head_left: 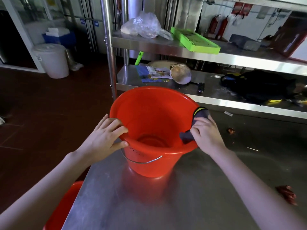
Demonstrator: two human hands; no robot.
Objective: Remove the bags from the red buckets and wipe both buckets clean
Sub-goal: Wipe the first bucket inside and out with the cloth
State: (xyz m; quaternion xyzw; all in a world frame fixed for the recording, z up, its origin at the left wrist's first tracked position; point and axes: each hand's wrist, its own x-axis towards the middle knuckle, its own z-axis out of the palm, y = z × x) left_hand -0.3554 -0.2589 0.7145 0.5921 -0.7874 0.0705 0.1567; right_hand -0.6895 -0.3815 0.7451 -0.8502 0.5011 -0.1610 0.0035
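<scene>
While clamping left hand (104, 135) over the rim of the red bucket (149, 117) upright on the steel table (199, 188), pinches grey cloth (201, 114) with right hand (206, 133). Presses it against the bucket's right rim

Daylight is entering upper right, washing out the white rear wall (244, 32). The brushed stainless-steel worktop (191, 205) is glaring softly, mirroring the round red plastic bucket (149, 165). The dark brown floor (41, 105) is lying dim. Frame edges are bowing, smearing.
</scene>
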